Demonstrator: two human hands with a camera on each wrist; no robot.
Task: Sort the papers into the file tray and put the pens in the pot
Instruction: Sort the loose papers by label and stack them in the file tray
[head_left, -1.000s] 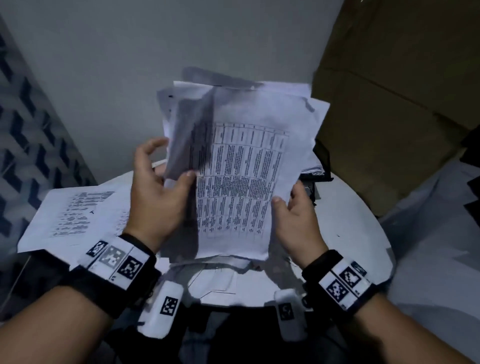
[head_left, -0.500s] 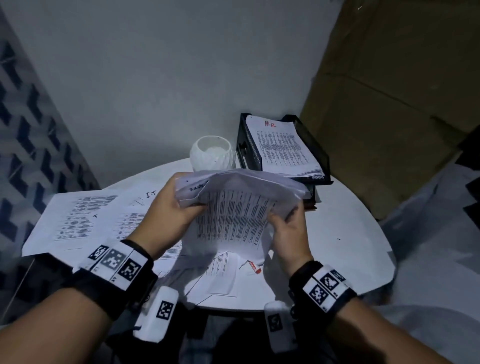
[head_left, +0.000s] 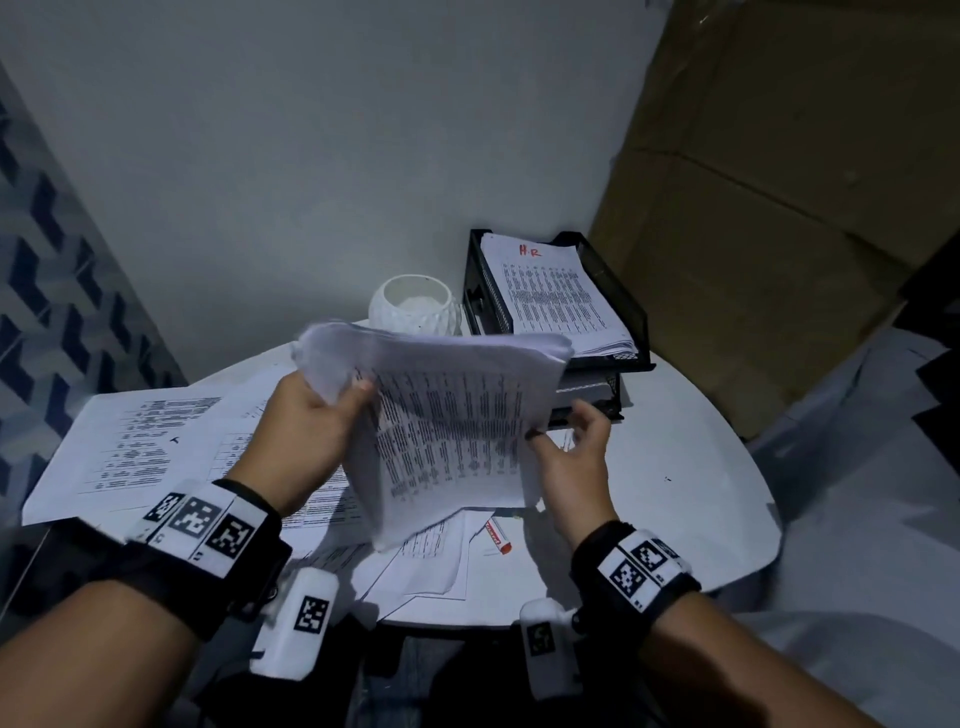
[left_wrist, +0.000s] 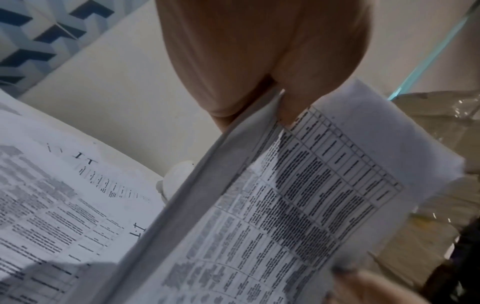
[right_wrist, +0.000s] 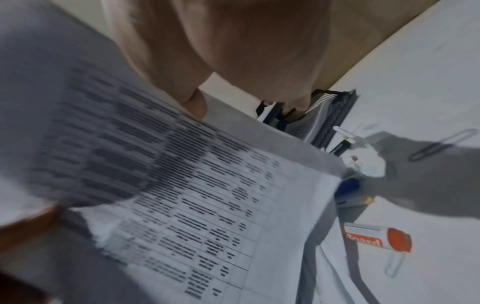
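A thick stack of printed papers (head_left: 452, 415) hangs tilted above the table. My left hand (head_left: 340, 392) grips its upper left corner, thumb on the printed side; the left wrist view shows the papers (left_wrist: 298, 195) pinched by that hand (left_wrist: 279, 98). At the stack's right edge my right hand (head_left: 563, 426) is relaxed, only its thumb touching the sheet, fingers spread clear. The black mesh file tray (head_left: 618, 296) stands at the back right and holds papers marked "H.R". Left of it is the empty white pot (head_left: 415, 312). A red-capped marker (head_left: 497, 538) lies under the stack.
Loose printed sheets (head_left: 130, 447) cover the left and front of the round white table (head_left: 691, 467). In the right wrist view, pens (right_wrist: 342, 144) and paper clips (right_wrist: 441, 144) lie by the tray. A big cardboard box (head_left: 779, 208) rises close behind on the right.
The stack came down from upright in front of the head to a low tilt above the table. My right hand let go of its lower edge and now touches the right edge with the thumb.
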